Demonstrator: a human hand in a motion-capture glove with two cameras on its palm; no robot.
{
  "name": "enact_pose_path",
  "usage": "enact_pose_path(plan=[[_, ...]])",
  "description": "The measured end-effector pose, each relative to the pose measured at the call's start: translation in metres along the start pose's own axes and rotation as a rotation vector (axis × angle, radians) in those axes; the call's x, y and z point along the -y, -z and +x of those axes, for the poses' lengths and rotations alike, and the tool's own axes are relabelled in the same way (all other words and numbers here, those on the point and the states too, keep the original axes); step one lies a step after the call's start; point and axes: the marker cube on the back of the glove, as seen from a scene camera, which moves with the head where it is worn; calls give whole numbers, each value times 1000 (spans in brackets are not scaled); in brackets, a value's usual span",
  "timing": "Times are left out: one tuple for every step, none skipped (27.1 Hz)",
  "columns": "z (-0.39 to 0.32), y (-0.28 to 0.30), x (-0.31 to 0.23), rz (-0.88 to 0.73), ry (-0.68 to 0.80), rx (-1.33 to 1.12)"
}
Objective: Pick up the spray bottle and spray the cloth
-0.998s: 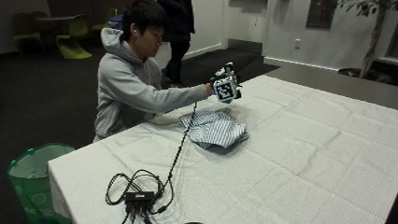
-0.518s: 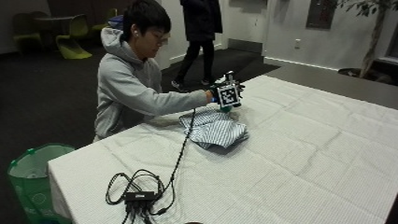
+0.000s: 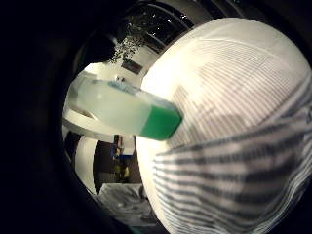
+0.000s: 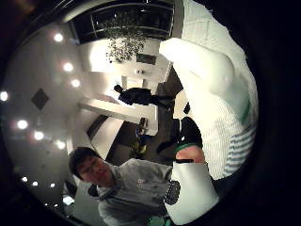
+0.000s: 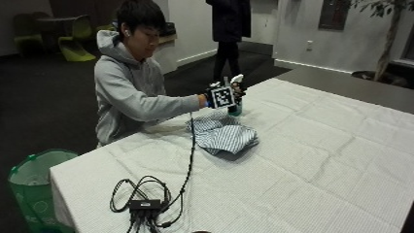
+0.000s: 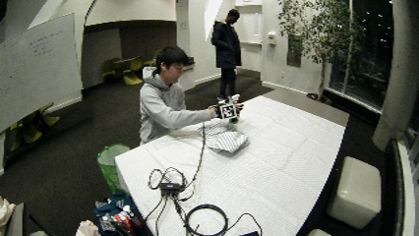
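Observation:
In the outside view my gloved right hand [image 5: 223, 96] grips the spray bottle [image 5: 235, 104] upright, just past the far edge of the cloth. The bottle's white spray head [image 5: 236, 78] shows above the hand, and its green base sits at or just above the white tablecloth [image 5: 310, 160]. The blue-and-white striped cloth [image 5: 223, 137] lies crumpled on the table in front of the person. In the little finger side palm view the pale bottle with its green base [image 3: 124, 111] is close to the palm, above the striped cloth [image 3: 234, 190]. The thumb side palm view shows the white spray head [image 4: 207, 66].
A black box with looped cables [image 5: 146, 203] lies near the table's front left corner, and one cable runs up to the hand. A green bin [image 5: 32, 184] stands on the floor beside that corner. White tablecloth stretches to the right of the cloth.
The hand has come down with the bottle, from raised over the cloth to near the table surface. The cloth has not moved.

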Motion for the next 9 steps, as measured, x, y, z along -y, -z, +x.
enact_pose_path(plan=[[-2, 2, -4, 12, 2, -4], [-5, 4, -6, 36, 6, 1], [-9, 6, -7, 67, 11, 13], [-13, 8, -7, 96, 16, 22], [-16, 9, -10, 108, 20, 24], [-18, 9, -16, 94, 22, 22], [-19, 9, -24, 59, 22, 21], [-21, 8, -31, 22, 22, 24], [-22, 8, -36, 0, 22, 27]])
